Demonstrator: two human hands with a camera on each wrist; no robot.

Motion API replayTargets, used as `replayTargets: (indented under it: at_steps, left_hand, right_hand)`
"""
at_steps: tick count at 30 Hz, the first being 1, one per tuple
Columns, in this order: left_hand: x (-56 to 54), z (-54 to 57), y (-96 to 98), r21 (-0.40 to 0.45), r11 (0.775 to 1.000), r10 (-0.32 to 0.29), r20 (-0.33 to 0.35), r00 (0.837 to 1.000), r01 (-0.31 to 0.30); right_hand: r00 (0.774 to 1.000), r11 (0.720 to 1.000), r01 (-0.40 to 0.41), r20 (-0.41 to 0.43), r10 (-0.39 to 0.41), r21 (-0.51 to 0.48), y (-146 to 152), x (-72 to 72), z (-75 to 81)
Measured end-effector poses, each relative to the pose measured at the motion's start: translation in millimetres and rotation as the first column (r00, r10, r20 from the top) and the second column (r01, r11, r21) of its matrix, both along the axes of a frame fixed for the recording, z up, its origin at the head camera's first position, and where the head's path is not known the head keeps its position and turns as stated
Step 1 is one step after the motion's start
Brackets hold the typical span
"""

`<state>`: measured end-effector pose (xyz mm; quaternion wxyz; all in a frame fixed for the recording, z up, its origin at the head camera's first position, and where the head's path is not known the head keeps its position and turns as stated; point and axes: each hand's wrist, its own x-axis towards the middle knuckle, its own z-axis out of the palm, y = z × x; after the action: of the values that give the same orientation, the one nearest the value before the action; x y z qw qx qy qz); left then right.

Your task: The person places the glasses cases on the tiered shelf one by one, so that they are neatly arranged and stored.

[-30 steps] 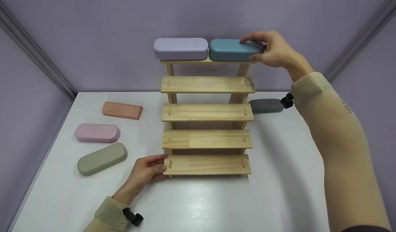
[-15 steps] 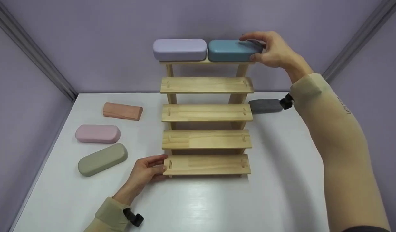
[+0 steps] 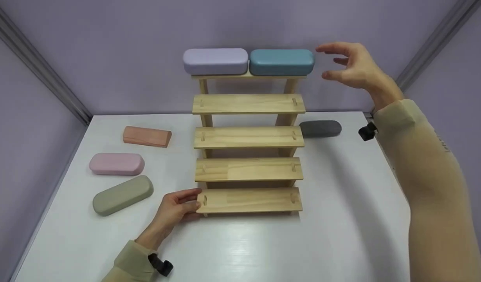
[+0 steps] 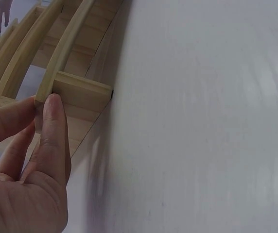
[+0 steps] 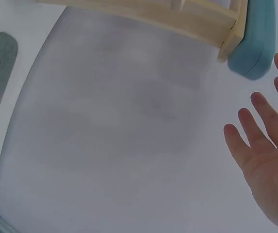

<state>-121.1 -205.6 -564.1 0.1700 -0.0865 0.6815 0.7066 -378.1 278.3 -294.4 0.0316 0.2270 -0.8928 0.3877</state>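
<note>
A stepped wooden display rack [image 3: 248, 137] stands on the white table. On its top step, side by side, sit a lavender glasses case [image 3: 215, 61] and a teal glasses case [image 3: 281, 62]. My right hand [image 3: 359, 64] hovers just right of the teal case, apart from it, fingers spread and holding nothing; the right wrist view shows the same gap beside the teal case [image 5: 255, 43]. With thumb and fingers, my left hand [image 3: 172, 211] pinches the left end of the lowest step; the left wrist view shows the thumb pressed on the step's edge [image 4: 49, 85].
Left of the rack lie an orange-brown case [image 3: 147, 136], a pink case [image 3: 117, 163] and an olive-green case [image 3: 123, 195]. A dark grey case [image 3: 321, 128] lies by the rack's right side. A pale purple wall [image 3: 146, 58] rises behind the table.
My right hand has let go of the teal case and moved right, its fingers now spread. The teal case stays on the top step. My left hand keeps its hold.
</note>
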Motion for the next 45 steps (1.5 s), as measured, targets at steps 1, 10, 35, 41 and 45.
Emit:
replayTargets:
  at_steps: [1,10,35,41,45]
  left_hand:
    - [0.3,0.1,-0.3,0.003,1.0,-0.001,0.0,1.0,0.001]
    - [2.5,-0.1,-1.1,0.016,1.0,-0.001,0.001,1.0,0.001]
    - [6.2,1.7,-2.2,-0.007,1.0,0.001,-0.003,1.0,-0.001]
    - [5.8,1.2,-1.5,-0.027,1.0,0.009,-0.004,1.0,-0.01]
    - [5.3,0.8,-1.2,-0.035,0.999,0.006,-0.003,1.0,-0.006]
  right_hand:
    - [1.0,1.0,0.007,0.011,-0.007,-0.005,4.6,0.3,-3.3]
    - [0.989,0.997,0.068,0.127,-0.073,0.04,41.1,4.3,-49.0]
    - [0.95,0.952,0.159,0.222,-0.22,0.261,66.6,4.3,-201.5]
    - [0.937,0.95,0.169,0.257,-0.237,0.262,67.7,-2.7,-217.2]
    - [0.924,0.943,0.181,0.28,-0.261,0.28,66.4,-6.0,-224.0]
